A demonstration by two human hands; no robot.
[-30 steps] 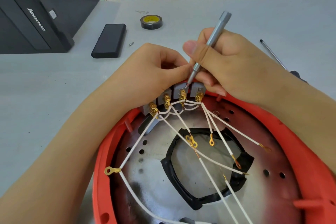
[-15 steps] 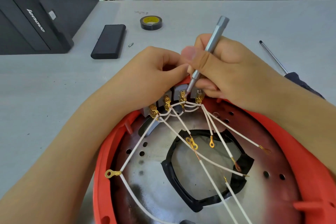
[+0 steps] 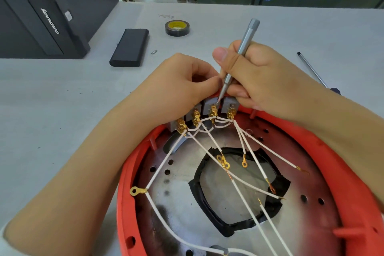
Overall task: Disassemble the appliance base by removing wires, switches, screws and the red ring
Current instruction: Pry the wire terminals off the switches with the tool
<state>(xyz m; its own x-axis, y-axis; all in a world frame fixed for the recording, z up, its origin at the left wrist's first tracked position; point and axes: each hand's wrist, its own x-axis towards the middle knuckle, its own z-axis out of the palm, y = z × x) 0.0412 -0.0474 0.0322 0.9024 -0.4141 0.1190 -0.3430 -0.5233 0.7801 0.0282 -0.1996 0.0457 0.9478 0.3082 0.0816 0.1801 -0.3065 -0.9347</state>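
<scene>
Since a second ago the right hand has tilted the silver screwdriver a little more upright, and its tip now sits higher, at the top edge of the grey switches rather than down on a brass terminal. That hand grips the screwdriver shaft between thumb and curled fingers. Beside it, the left hand keeps its fingers curled over the far side of the switch row, pinching it at the rim. Held inside the red ring is the metal base plate, pierced with holes and with a black-edged opening in its middle; white wires with brass ring ends fan across it from the switch terminals, as before. On the grey table beyond lie a black case, a roll of tape, a small loose bit and a second screwdriver at right, all unmoved.
</scene>
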